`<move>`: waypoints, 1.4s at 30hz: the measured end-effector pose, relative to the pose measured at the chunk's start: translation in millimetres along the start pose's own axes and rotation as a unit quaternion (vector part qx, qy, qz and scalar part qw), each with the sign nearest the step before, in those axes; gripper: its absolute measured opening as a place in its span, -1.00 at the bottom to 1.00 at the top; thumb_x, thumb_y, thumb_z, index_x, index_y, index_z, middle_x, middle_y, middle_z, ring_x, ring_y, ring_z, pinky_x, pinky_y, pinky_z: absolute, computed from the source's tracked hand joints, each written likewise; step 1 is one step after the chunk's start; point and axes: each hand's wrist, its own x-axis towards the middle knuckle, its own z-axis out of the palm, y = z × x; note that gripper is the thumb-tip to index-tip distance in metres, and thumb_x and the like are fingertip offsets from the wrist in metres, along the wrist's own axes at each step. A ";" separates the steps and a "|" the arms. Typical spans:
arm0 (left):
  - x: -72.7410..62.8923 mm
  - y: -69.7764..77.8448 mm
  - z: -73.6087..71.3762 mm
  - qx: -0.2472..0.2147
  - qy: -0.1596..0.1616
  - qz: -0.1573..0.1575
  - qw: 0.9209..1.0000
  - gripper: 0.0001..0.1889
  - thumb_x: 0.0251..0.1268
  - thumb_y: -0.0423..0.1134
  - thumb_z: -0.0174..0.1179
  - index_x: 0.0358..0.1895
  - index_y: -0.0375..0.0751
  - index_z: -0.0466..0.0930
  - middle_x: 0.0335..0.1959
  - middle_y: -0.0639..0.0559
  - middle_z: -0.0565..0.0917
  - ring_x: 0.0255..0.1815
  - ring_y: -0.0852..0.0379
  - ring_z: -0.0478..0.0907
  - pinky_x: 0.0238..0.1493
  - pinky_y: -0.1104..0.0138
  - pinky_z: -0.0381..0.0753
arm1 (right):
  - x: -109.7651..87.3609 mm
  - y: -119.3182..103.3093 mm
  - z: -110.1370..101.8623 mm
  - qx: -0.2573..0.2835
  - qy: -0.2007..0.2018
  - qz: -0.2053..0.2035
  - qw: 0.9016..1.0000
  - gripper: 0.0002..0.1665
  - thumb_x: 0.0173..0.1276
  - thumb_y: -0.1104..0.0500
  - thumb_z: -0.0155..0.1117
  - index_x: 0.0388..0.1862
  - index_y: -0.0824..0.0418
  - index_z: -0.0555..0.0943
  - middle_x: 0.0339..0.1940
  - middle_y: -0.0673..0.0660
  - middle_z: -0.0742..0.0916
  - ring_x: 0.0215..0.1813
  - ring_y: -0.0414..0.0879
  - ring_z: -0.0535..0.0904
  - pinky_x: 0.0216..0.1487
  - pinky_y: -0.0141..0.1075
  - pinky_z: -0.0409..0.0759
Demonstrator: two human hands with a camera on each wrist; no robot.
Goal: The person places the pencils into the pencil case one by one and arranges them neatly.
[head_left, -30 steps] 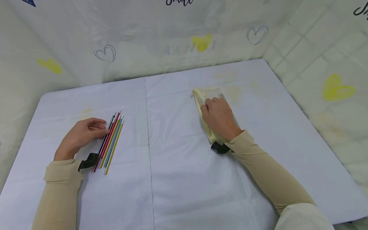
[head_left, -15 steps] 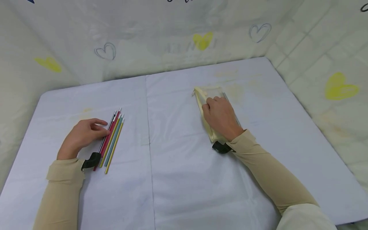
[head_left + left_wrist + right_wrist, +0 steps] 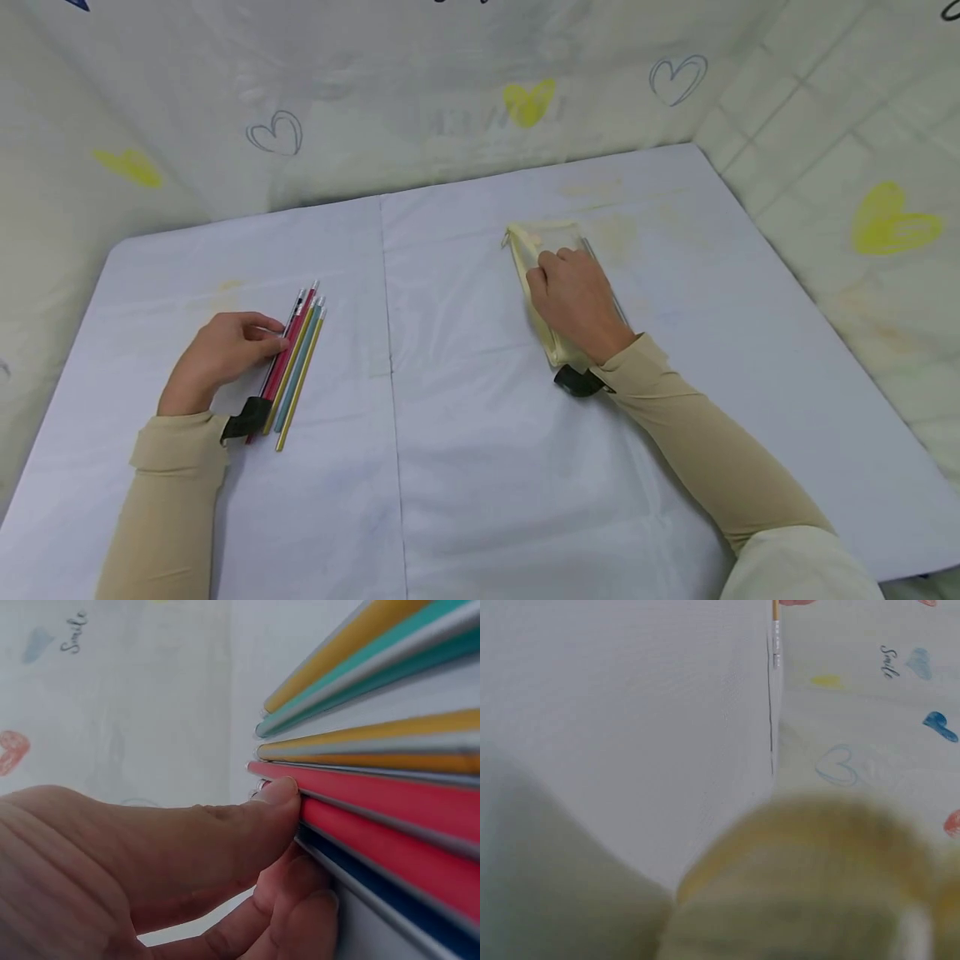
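Observation:
Several pencils in dark blue, red, yellow and teal (image 3: 298, 375) lie side by side on the left of the white table. My left hand (image 3: 217, 354) is at their left edge. In the left wrist view its thumb (image 3: 277, 791) presses on a red pencil (image 3: 390, 847), while the curled fingers meet the dark blue pencil (image 3: 375, 881) from the other side. To the right, a see-through pencil case (image 3: 551, 236) with cream trim lies flat. My right hand (image 3: 573, 292) grips it from above with bent fingers, hiding its middle. A thin grey strip (image 3: 606, 281) runs along its right side.
A white cloth covers the table (image 3: 480, 500), with a crease down the middle. Pale walls with painted hearts (image 3: 528, 102) stand behind and at both sides. Each wrist carries a black camera mount (image 3: 247, 418). Blurred cream material (image 3: 802, 877) fills the lower right wrist view.
My left hand has moved slightly to the right, its thumb and fingers closing in on the red and dark pencils. The right hand and the pencil case stay in place.

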 end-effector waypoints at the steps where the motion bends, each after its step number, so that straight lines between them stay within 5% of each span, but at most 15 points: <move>1: 0.5 0.5 0.0 -0.001 -0.001 -0.002 1.000 -0.50 0.46 -0.02 0.25 0.25 -0.33 0.57 0.10 -0.29 0.74 0.04 -0.03 0.60 -0.01 0.26 0.50 | 0.0 0.0 -0.2 0.000 -0.001 0.001 1.000 -0.45 0.54 0.30 -0.15 -0.73 0.09 0.10 -0.69 0.01 0.12 -0.52 -0.08 -0.05 -0.43 -0.27 -0.02; 9: 1.7 1.5 -1.4 -0.018 -0.020 -0.025 0.999 -0.48 0.48 0.02 0.22 0.21 -0.40 0.56 0.00 -0.18 0.74 -0.03 0.06 0.55 -0.04 0.31 0.46 | 0.3 1.8 1.3 -0.001 0.001 -0.002 1.000 -0.45 0.54 0.30 -0.15 -0.72 0.07 0.08 -0.69 0.01 0.12 -0.52 -0.08 -0.05 -0.42 -0.27 -0.03; 22: -0.1 2.9 0.5 -0.005 0.001 -0.014 1.000 -0.54 0.45 -0.02 0.25 0.12 -0.38 0.61 -0.11 -0.12 0.76 -0.10 0.07 0.57 -0.12 0.34 0.46 | -0.4 0.9 -0.1 0.009 -0.008 0.016 1.000 -0.45 0.53 0.31 -0.15 -0.73 0.10 0.11 -0.69 0.02 0.13 -0.53 -0.07 -0.04 -0.42 -0.26 -0.01; 31: -1.7 0.0 -2.1 -0.019 -0.008 -0.011 1.000 -0.55 0.49 -0.05 0.19 0.18 -0.38 0.59 -0.08 -0.14 0.77 -0.26 0.22 0.65 -0.17 0.41 0.52 | 0.4 1.1 0.6 0.012 -0.005 0.024 1.000 -0.46 0.52 0.30 -0.15 -0.74 0.10 0.12 -0.70 0.02 0.15 -0.55 -0.07 -0.01 -0.45 -0.27 0.01; 42: -9.0 -3.4 -6.1 -0.081 -0.006 -0.020 0.997 -0.48 0.58 0.00 0.07 0.31 -0.38 0.48 0.22 -0.34 0.61 -0.11 0.14 0.74 0.04 0.27 0.72 | 0.2 0.0 -1.2 0.013 -0.012 0.028 0.999 -0.46 0.53 0.29 -0.16 -0.74 0.10 0.12 -0.70 0.02 0.14 -0.54 -0.07 -0.02 -0.45 -0.27 0.00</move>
